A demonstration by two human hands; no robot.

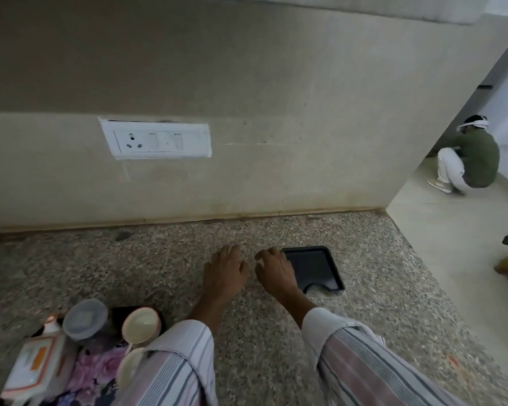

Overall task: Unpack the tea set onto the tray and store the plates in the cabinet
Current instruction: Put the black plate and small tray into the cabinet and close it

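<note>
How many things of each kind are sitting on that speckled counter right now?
Tray: 1
Cups: 2
Lidded jar: 1
White teapot: 1
Floral box: 1
Total: 6

Wall: switch-and-socket plate [156, 141], far left.
Worktop [129, 273]: speckled granite.
Floor, far right: crouching person [469, 159] in green top.

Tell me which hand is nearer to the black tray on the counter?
The right hand. It is at the left edge of the black tray, overlapping its rim. The left hand is farther left, over bare counter.
</note>
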